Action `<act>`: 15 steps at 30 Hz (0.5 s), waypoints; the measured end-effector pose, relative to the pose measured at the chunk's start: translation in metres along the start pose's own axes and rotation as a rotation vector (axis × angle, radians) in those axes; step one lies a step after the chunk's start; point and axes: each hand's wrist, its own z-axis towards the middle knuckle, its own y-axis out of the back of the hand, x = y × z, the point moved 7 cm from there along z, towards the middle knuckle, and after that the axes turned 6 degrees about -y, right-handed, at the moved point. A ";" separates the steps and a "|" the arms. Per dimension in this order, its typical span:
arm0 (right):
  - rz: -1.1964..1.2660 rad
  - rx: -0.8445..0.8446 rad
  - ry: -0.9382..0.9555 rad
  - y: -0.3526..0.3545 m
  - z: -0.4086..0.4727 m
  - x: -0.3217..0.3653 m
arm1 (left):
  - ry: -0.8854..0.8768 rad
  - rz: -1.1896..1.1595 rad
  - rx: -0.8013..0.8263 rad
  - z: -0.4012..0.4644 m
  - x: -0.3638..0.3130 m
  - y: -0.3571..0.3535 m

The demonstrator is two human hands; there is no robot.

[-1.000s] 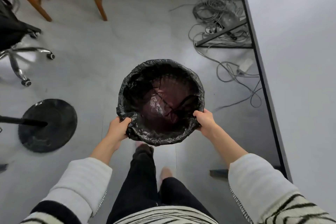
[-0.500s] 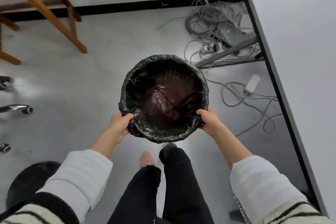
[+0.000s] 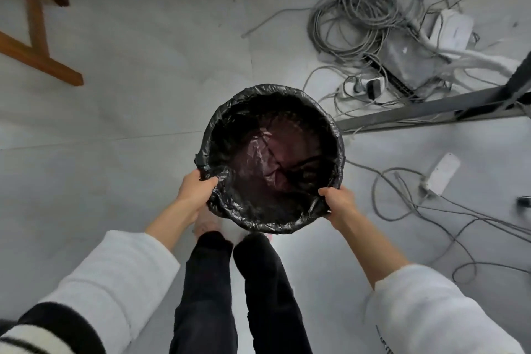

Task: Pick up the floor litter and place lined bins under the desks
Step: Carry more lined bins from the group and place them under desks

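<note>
Head view: person stands over a grey floor (image 3: 129,129) carrying a bin (image 3: 273,158) with both hands, out in front above the feet. Bin is round, with a black liner (image 3: 253,210) folded over the rim; inside shows reddish-dark, contents unclear, maybe just crumpled plastic. Left hand (image 3: 195,191) grips the near-left rim, thumb hooked over the liner, fingers curled under and mostly hidden. Right hand (image 3: 339,204) grips the near-right rim, fingers wrapped round the edge. Bin looks lifted off the floor, roughly level; can't confirm the gap.

To the right: a desk leg (image 3: 425,109) lying as a grey bar along the floor, with a cable tangle (image 3: 367,14) behind it, a white box (image 3: 451,29) and a power strip (image 3: 365,86) among the cables. A white adapter (image 3: 441,174) sits nearer, with loose cables trailing off it. Wooden frame (image 3: 37,46) at far left, black skirting along the wall.

Step, as I judge it: lining done, bin being carried to its spot under the desk on the right. No litter visible on the floor here.

Next move likely needs a turn right and a lowering of the bin past the desk leg, onto bare floor clear of the cables. Risks: snagging the liner, or setting the bin down on a cable so it tips.
</note>
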 end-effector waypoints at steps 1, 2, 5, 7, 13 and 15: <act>0.020 -0.004 -0.013 -0.005 0.013 0.004 | -0.005 0.034 -0.006 0.012 0.000 -0.001; 0.029 -0.002 -0.027 -0.015 0.038 0.009 | 0.000 0.051 -0.008 0.037 0.003 -0.009; 0.041 0.001 -0.031 -0.038 0.098 0.021 | -0.004 0.045 -0.001 0.098 0.012 -0.032; 0.039 -0.033 -0.014 -0.048 0.143 0.027 | -0.012 0.019 0.008 0.138 0.017 -0.053; 0.094 -0.150 -0.009 -0.032 0.205 0.038 | -0.050 0.017 0.104 0.190 0.005 -0.111; 0.137 -0.138 -0.021 -0.021 0.214 0.043 | -0.085 0.000 0.171 0.196 -0.008 -0.132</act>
